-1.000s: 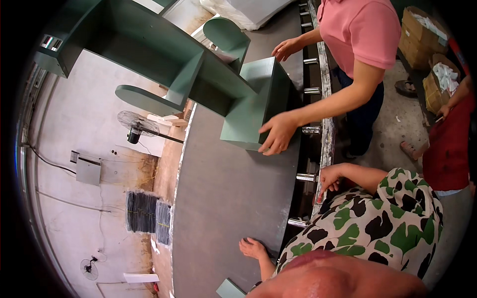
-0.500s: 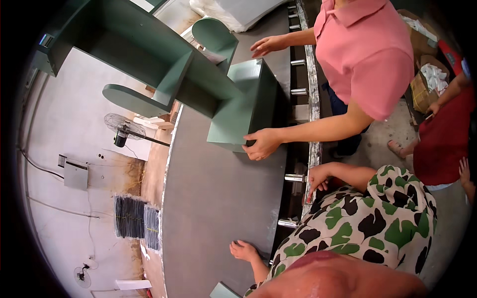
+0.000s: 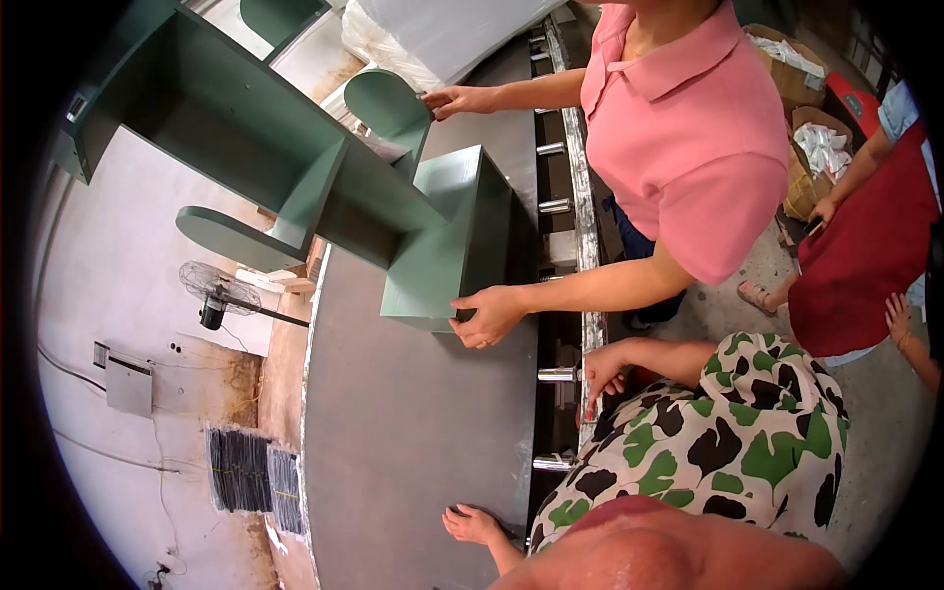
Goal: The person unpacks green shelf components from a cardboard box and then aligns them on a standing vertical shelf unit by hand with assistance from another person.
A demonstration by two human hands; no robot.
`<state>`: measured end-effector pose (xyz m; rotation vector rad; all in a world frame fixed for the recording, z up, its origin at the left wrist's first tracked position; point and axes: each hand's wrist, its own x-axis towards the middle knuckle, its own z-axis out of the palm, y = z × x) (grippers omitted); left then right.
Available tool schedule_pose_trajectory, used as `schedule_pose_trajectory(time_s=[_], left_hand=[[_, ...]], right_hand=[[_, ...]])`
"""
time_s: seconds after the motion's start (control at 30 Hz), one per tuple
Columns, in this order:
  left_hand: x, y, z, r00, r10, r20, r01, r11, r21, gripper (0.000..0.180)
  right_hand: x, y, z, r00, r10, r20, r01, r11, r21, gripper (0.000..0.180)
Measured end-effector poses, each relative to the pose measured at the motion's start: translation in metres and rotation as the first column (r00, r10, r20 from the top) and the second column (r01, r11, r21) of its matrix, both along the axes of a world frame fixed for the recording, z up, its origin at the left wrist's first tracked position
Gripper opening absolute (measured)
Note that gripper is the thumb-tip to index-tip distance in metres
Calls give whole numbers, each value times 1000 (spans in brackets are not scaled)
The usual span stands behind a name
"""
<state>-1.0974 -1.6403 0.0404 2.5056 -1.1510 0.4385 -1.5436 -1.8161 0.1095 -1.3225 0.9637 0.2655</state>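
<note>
My left hand (image 3: 472,524) rests on the dark tabletop (image 3: 413,433) near its edge, its fingers apart and holding nothing. At the worn table rail (image 3: 588,334), my right hand (image 3: 604,374) hangs loosely, one finger stretched and the others partly bent, with nothing visible in it. A green shelf unit (image 3: 423,270) with open box compartments and rounded panels lies across the table beyond my hands. A co-worker in a pink shirt (image 3: 678,147) holds its near corner with one hand (image 3: 490,317); the other hand (image 3: 460,101) touches a rounded panel (image 3: 383,103).
Metal rollers (image 3: 556,206) line the gap beside the tabletop. A standing fan (image 3: 214,295) and bundled dark sheets (image 3: 241,470) are beyond the table's other side. Cartons (image 3: 801,79) and another person in a red apron (image 3: 851,275) are at the right. A white wrapped block (image 3: 433,39) lies farther back.
The view has shifted slightly. The co-worker's farther hand has gone from hovering above the box to touching the rounded panel. My hands stay at the table, and a green piece near my left hand has left view.
</note>
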Motion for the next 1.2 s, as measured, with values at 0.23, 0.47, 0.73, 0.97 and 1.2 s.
schedule_pose_trajectory(time_s=[0.23,0.47,0.73,0.97,1.2], left_hand=[[26,6,-39,999,-32,41,36,993,-110,38],[4,1,-5,999,-30,39,31,999,-20,37],[-11,10,22,1000,3,1,-3,998,57,37],[-9,7,18,1000,15,-2,-15,999,35,37],[-22,2,40,1000,5,-28,-3,996,85,37]], right_hand=[[3,-2,-2,1000,31,2,-31,1000,2,35],[1,-2,-3,999,39,-4,-39,999,0,35],[7,-3,3,999,52,7,-52,999,5,38],[7,-5,-2,999,29,47,-30,999,38,36],[2,0,0,999,26,36,-27,999,39,36]])
